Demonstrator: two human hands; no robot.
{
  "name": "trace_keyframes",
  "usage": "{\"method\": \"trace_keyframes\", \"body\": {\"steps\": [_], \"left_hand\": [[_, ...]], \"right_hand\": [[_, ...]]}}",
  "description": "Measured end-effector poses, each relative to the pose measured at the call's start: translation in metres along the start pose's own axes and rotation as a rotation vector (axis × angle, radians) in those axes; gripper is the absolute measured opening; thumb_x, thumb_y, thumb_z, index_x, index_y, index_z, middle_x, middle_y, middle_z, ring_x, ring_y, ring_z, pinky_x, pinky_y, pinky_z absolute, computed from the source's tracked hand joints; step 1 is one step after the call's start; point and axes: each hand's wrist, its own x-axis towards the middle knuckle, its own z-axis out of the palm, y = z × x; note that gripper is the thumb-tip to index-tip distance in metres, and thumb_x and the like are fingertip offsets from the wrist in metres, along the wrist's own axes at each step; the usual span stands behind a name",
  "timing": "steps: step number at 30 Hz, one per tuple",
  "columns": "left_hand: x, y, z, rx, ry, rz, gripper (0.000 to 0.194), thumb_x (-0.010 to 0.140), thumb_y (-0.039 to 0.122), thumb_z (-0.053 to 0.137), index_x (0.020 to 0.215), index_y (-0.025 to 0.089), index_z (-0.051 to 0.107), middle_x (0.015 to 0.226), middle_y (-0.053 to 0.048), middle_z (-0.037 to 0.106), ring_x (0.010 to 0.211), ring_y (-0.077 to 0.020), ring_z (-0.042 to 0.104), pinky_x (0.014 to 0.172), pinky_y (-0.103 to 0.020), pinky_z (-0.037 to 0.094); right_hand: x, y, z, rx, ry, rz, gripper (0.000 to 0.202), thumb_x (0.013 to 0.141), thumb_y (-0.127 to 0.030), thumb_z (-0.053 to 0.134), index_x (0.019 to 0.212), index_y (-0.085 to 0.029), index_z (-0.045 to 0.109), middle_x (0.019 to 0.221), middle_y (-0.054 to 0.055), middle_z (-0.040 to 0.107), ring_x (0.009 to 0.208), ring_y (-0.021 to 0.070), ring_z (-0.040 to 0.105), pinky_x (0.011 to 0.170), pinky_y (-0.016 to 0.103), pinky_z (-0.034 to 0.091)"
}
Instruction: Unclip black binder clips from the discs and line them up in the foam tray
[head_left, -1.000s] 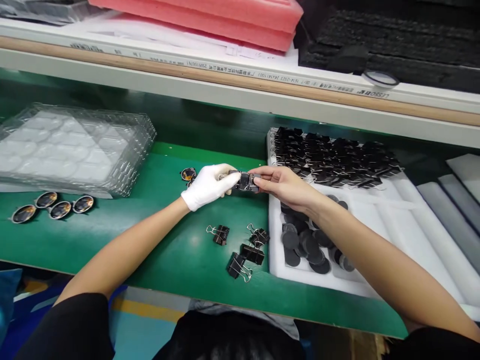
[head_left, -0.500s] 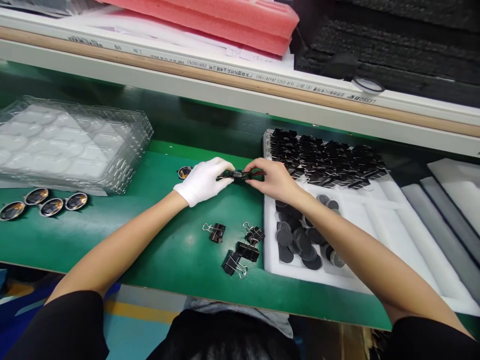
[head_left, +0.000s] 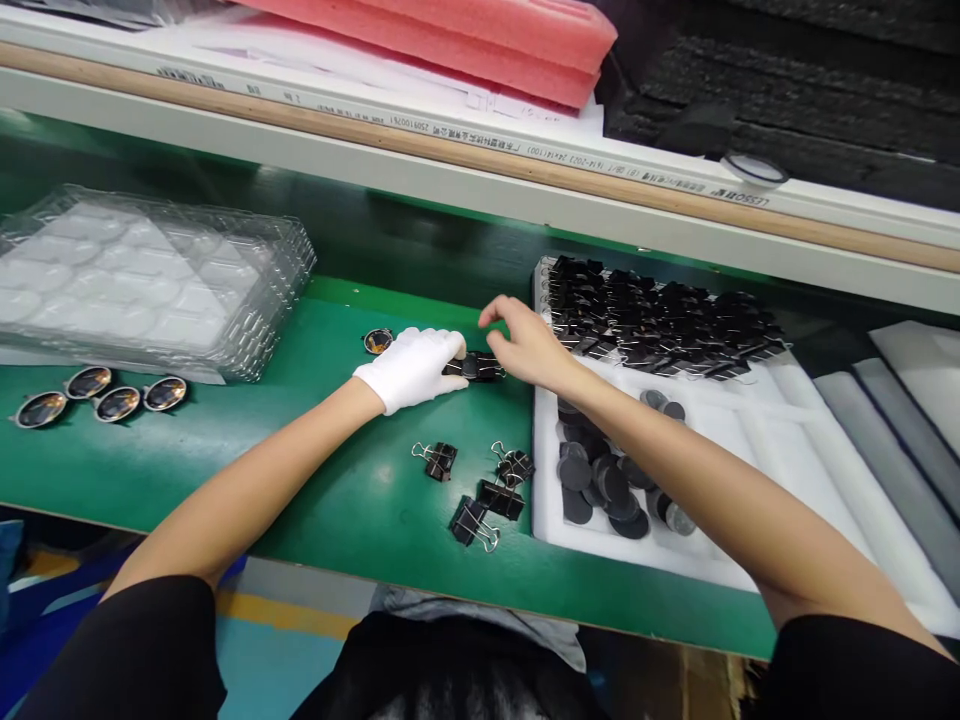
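My left hand [head_left: 415, 370], in a white glove, has its fingers closed on a dark piece with black binder clips [head_left: 478, 367]. Most of that piece lies hidden under the glove, and whether it is one clip or more I cannot tell. My bare right hand [head_left: 525, 345] is held just right of it, thumb and forefinger apart, with nothing seen between them. A round amber-reflecting lens [head_left: 378, 341] shows behind the glove. Nearer to me on the green bench lie several loose binder clips [head_left: 501, 499], one of them [head_left: 438, 460] apart from the rest.
At right, a white foam tray [head_left: 720, 400] holds rows of black binder clips [head_left: 660, 315] and dark round discs [head_left: 600, 480]. Stacked clear plastic trays [head_left: 247, 290] and sunglasses [head_left: 116, 403] are at left. A shelf edge [head_left: 450, 165] crosses above, bearing pink foam [head_left: 480, 50].
My right hand has let go of the dark piece and lifted slightly away, its thumb and forefinger parting. My left hand keeps its hold. The whole view has shifted a little.
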Motion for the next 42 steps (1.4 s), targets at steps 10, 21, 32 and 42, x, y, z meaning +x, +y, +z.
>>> {"method": "trace_keyframes", "body": {"steps": [10, 21, 32, 42], "left_hand": [[-0.001, -0.004, 0.019, -0.032, 0.100, 0.032, 0.033, 0.094, 0.045, 0.069, 0.112, 0.019, 0.064, 0.108, -0.007, 0.075, 0.102, -0.0300, 0.068, 0.082, -0.039, 0.043], [-0.001, -0.007, 0.022, -0.128, 0.055, 0.020, 0.034, 0.095, 0.044, 0.069, 0.114, 0.016, 0.066, 0.110, -0.010, 0.073, 0.106, -0.0301, 0.068, 0.087, -0.038, 0.045], [-0.002, -0.013, 0.013, -0.112, 0.006, 0.067, 0.043, 0.098, 0.039, 0.063, 0.134, 0.016, 0.062, 0.128, -0.015, 0.067, 0.126, -0.0350, 0.060, 0.107, -0.048, 0.042], [0.007, -0.009, 0.027, -0.259, 0.017, 0.032, 0.047, 0.094, 0.048, 0.067, 0.129, 0.018, 0.063, 0.124, -0.012, 0.064, 0.128, -0.0376, 0.058, 0.111, -0.054, 0.038]], "right_hand": [[0.028, 0.013, 0.056, 0.118, 0.234, 0.486, 0.051, 0.106, -0.062, 0.020, 0.107, -0.026, 0.056, 0.122, 0.012, 0.054, 0.136, 0.0351, 0.044, 0.120, 0.065, 0.027], [0.019, 0.030, 0.061, 0.035, 0.228, 0.402, 0.071, 0.106, -0.065, -0.003, 0.118, -0.028, 0.056, 0.126, 0.011, 0.053, 0.138, 0.0310, 0.046, 0.120, 0.065, 0.028], [0.020, 0.045, 0.064, 0.092, 0.265, 0.345, 0.079, 0.104, -0.070, -0.005, 0.111, -0.023, 0.058, 0.121, 0.012, 0.056, 0.140, 0.0372, 0.047, 0.119, 0.072, 0.026], [0.018, 0.037, 0.059, 0.071, 0.239, 0.378, 0.075, 0.106, -0.066, -0.005, 0.113, -0.021, 0.055, 0.123, 0.017, 0.058, 0.141, 0.0342, 0.045, 0.121, 0.063, 0.026]]}}
